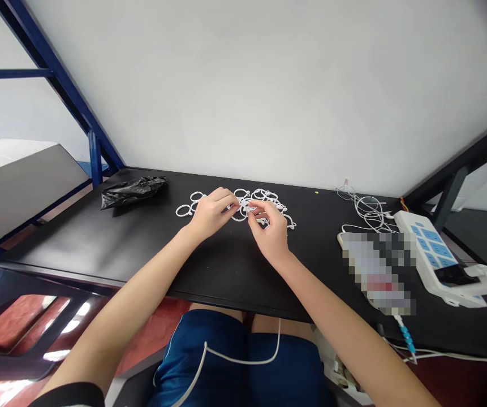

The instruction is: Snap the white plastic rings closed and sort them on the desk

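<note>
A pile of small white plastic rings [268, 199] lies on the black table [141, 243], near its far edge. My left hand [211, 212] hovers at the pile's left side, fingers curled and pinching a white ring. My right hand [271, 229] meets it from the right, fingertips pinched on a ring in the middle of the pile. Two or three loose rings [184, 210] lie just left of my left hand.
A crumpled black plastic bag [133, 191] lies at the back left. At the right are tangled white cables [368, 212], a white and blue power strip [432, 251] and a blurred flat object [374, 271]. A white wall stands behind the table.
</note>
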Tool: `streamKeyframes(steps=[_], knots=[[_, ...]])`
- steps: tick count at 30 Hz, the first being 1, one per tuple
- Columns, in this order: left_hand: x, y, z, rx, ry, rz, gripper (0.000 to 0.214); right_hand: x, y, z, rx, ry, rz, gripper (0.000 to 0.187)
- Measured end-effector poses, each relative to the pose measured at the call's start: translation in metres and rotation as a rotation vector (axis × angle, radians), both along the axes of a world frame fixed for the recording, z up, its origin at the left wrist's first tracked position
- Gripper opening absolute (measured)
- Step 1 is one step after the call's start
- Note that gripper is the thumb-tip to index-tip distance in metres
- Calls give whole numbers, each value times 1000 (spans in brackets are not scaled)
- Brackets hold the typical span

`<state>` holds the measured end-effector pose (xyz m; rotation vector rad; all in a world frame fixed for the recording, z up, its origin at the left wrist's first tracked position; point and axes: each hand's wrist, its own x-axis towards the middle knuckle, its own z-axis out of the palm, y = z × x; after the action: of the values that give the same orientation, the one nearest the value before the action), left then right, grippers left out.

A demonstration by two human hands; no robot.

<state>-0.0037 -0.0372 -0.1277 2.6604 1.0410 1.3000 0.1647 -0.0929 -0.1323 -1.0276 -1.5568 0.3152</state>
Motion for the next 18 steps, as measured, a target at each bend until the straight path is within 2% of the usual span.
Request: streamKeyframes(steps=[10, 18], knots=[[1, -3, 0, 9, -67, -26, 23, 1, -1, 1, 29, 0, 30, 22], [2, 0, -3, 127, -111, -112, 14, 0, 0, 1, 54, -31, 56, 17]])
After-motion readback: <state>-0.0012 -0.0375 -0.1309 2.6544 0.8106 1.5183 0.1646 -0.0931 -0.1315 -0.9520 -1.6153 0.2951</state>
